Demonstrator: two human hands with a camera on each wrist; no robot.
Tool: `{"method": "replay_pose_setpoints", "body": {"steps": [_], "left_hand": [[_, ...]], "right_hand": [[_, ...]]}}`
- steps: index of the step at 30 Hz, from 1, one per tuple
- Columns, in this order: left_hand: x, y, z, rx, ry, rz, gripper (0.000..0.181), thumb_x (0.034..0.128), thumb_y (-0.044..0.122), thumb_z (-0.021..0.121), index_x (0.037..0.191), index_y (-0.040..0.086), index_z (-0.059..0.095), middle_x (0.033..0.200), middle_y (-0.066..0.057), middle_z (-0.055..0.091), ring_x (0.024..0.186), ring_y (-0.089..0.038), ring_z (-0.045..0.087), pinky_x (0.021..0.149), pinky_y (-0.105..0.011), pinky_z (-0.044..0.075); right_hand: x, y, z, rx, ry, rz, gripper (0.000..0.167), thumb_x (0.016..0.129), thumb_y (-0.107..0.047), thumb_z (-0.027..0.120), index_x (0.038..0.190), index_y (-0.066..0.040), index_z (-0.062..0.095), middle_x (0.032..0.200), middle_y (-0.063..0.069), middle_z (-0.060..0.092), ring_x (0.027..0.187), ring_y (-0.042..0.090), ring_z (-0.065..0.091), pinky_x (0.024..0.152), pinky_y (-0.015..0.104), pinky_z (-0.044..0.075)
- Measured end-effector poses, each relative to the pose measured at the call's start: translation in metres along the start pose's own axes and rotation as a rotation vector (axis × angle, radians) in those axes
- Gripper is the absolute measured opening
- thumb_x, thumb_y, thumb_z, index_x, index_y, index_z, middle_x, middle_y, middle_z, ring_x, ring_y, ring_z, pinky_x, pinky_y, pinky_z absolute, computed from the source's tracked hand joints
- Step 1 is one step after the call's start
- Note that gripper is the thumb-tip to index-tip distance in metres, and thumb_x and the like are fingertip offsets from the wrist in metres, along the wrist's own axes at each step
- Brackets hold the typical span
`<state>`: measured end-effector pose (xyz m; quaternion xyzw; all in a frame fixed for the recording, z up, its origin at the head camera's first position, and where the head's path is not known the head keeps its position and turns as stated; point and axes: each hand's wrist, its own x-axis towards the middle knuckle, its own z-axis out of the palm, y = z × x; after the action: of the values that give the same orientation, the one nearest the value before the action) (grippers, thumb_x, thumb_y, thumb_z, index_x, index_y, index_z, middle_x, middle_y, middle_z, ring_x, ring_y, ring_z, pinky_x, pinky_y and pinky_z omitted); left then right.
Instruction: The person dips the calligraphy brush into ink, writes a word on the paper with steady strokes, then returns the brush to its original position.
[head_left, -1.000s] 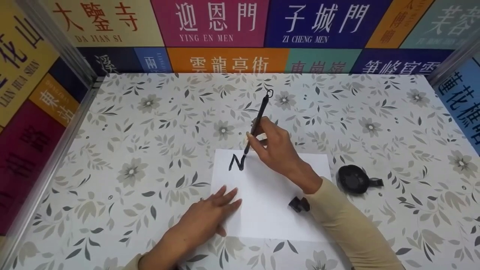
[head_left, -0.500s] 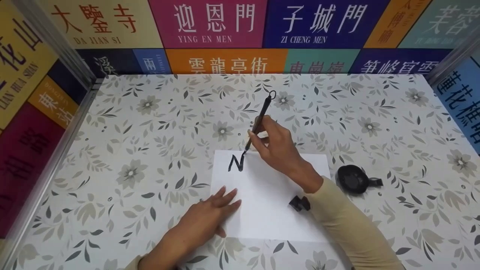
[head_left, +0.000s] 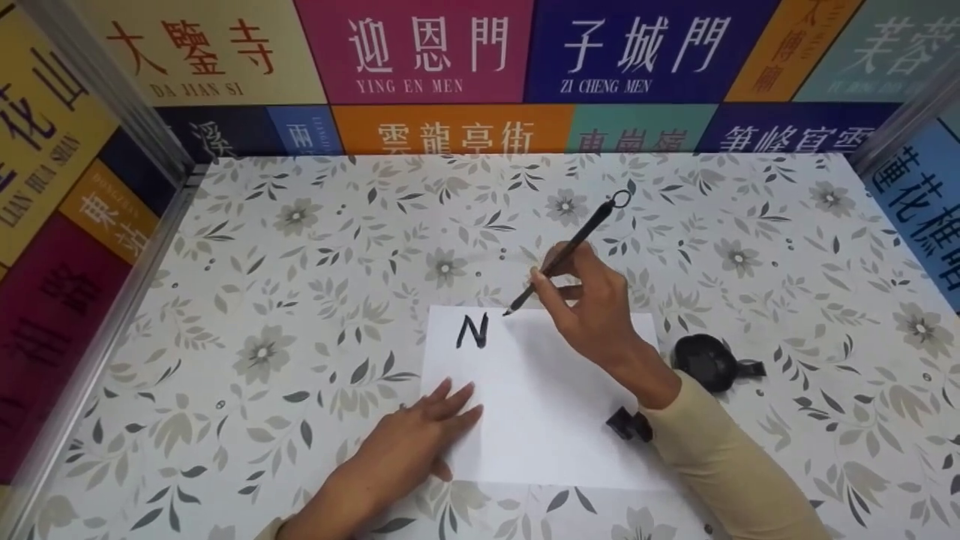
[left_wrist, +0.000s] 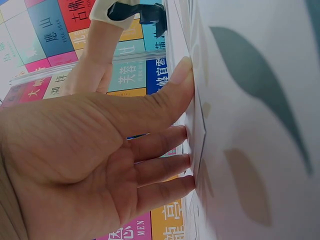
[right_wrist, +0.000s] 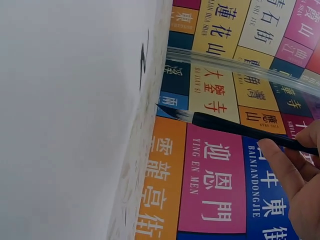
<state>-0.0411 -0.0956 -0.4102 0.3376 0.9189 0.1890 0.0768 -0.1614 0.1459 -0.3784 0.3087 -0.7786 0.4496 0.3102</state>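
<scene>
My right hand (head_left: 596, 311) pinches a dark-handled writing brush (head_left: 574, 244) between thumb and fingers. In the head view the brush tilts, its loop end up to the right and its tip by the upper edge of a white sheet of paper (head_left: 540, 420). The right wrist view shows the brush's black bristles (right_wrist: 174, 113) apart from the paper. A black letter N (head_left: 472, 331) stands at the sheet's upper left. My left hand (head_left: 416, 439) rests with spread fingers on the sheet's left edge; the left wrist view shows its thumb and fingertips against the paper.
A small black round dish with a short handle (head_left: 705, 362) sits right of the paper. A black wrist device (head_left: 630, 425) juts from the right sleeve. Flowered cloth (head_left: 337, 262) covers the table, and colourful lettered panels (head_left: 412, 52) stand behind it.
My right hand has lifted the brush off the end of the N's last stroke and moved right, with the handle leaning further right. The left hand stays in place.
</scene>
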Motion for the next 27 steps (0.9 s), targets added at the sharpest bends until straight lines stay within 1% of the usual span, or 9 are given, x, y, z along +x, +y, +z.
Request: {"method": "replay_pose_setpoints", "body": {"steps": [3, 6, 13, 16, 27], "left_hand": [[0.000, -0.001, 0.000, 0.012, 0.005, 0.008, 0.074, 0.0672, 0.025, 0.077, 0.136, 0.009, 0.054, 0.146, -0.009, 0.042, 0.133, -0.033, 0.039, 0.085, -0.052, 0.049], [-0.001, -0.002, -0.001, 0.016, 0.003, 0.011, 0.075, 0.0661, 0.026, 0.077, 0.136, 0.009, 0.055, 0.146, -0.010, 0.042, 0.133, -0.033, 0.039, 0.084, -0.050, 0.051], [0.001, 0.000, -0.002, 0.017, -0.044, -0.034, 0.079, 0.0643, 0.028, 0.077, 0.138, 0.012, 0.053, 0.148, -0.007, 0.040, 0.135, -0.031, 0.037, 0.084, -0.052, 0.049], [0.001, 0.000, -0.002, 0.014, -0.052, -0.043, 0.079, 0.0648, 0.029, 0.076, 0.138, 0.012, 0.053, 0.148, -0.006, 0.040, 0.135, -0.030, 0.036, 0.085, -0.052, 0.049], [0.002, 0.000, 0.000, 0.008, -0.045, -0.024, 0.078, 0.0652, 0.029, 0.076, 0.138, 0.011, 0.053, 0.148, -0.008, 0.040, 0.135, -0.031, 0.037, 0.087, -0.053, 0.048]], "right_hand": [[-0.001, 0.001, 0.004, 0.019, 0.027, 0.017, 0.018, 0.085, 0.000, 0.066, 0.097, 0.004, 0.054, 0.085, 0.008, 0.061, 0.078, 0.016, 0.070, 0.057, 0.017, 0.053], [0.000, 0.002, 0.008, 0.009, 0.041, 0.028, 0.017, 0.086, -0.002, 0.066, 0.097, 0.005, 0.054, 0.084, 0.007, 0.062, 0.076, 0.015, 0.070, 0.056, 0.018, 0.053], [-0.004, 0.005, 0.014, 0.003, 0.023, 0.036, 0.020, 0.088, -0.005, 0.066, 0.100, 0.005, 0.053, 0.087, 0.009, 0.062, 0.078, 0.016, 0.069, 0.057, 0.017, 0.053], [-0.004, 0.005, 0.015, -0.004, 0.020, 0.035, 0.020, 0.088, -0.005, 0.066, 0.101, 0.005, 0.053, 0.087, 0.009, 0.062, 0.079, 0.016, 0.069, 0.057, 0.016, 0.053], [-0.006, 0.007, 0.015, -0.035, -0.022, 0.044, 0.023, 0.089, -0.007, 0.066, 0.104, 0.005, 0.052, 0.088, 0.010, 0.061, 0.081, 0.018, 0.069, 0.058, 0.019, 0.054]]}}
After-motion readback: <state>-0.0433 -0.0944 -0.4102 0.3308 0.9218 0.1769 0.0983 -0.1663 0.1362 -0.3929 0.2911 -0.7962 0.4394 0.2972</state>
